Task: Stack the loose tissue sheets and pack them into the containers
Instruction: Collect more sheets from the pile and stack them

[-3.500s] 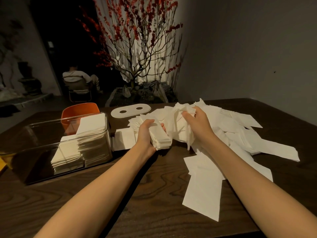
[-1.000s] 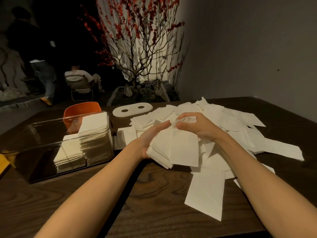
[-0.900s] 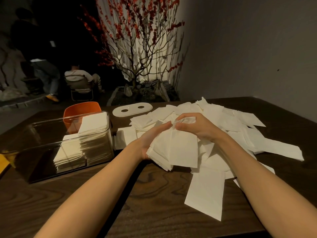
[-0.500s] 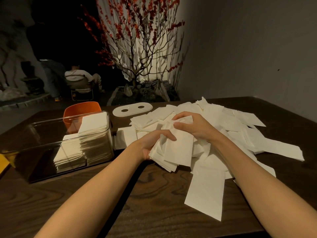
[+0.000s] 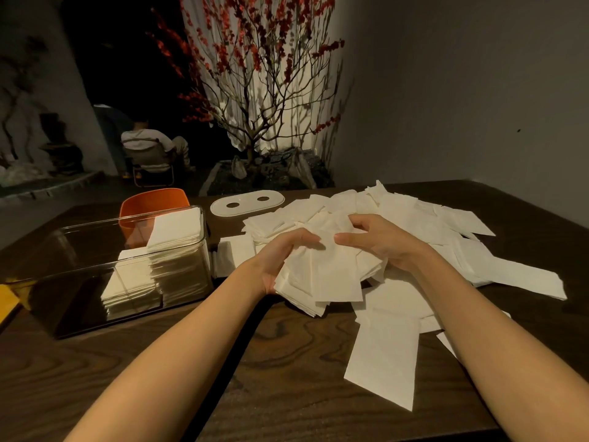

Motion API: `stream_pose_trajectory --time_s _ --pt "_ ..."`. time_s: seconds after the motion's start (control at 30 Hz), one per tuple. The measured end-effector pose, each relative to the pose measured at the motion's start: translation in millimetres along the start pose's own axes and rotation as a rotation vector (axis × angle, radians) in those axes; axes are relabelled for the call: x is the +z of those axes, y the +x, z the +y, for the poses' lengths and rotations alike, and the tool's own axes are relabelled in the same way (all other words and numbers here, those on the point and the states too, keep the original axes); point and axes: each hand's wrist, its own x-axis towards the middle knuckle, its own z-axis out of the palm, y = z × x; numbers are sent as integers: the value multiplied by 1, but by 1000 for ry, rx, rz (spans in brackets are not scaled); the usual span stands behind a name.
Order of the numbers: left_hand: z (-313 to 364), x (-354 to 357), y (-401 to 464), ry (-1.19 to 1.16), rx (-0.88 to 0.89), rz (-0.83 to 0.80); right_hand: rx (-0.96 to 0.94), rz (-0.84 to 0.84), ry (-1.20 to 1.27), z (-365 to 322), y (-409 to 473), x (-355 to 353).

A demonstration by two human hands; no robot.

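Note:
A rough bundle of white tissue sheets (image 5: 325,279) sits between both hands above the table's middle. My left hand (image 5: 280,256) grips the bundle's left side, fingers curled over its top. From the right, my right hand (image 5: 379,240) holds the bundle with curled fingers over the top sheets. Several loose tissue sheets (image 5: 446,224) lie spread across the table behind and to the right. One long sheet (image 5: 385,358) lies near the front. A clear plastic container (image 5: 79,282) at the left holds two stacks of tissue (image 5: 159,260).
A white oval lid with two holes (image 5: 247,203) lies behind the pile. An orange container (image 5: 149,202) stands behind the clear one. The dark wooden table (image 5: 255,362) reaches the wall at right. A red-blossom tree and a seated person are far behind.
Both hands have lowered the bundle slightly and closed in over its top. A person walking in the dark background has gone out of sight.

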Motion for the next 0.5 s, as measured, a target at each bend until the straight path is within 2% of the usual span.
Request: stream_pose_trajectory --time_s 0.13,0.3,0.4,0.5 --pt "-4 -6 3 -18 -70 -131 44 4 29 3 2 0" --pt "-3 -3 1 -85 -45 -41 173 -7 46 7 5 -1" --pt "-3 1 -1 -105 -37 -5 186 12 -33 7 6 -1" --pt "-3 3 -4 -140 -31 -10 177 34 -4 6 8 -3"
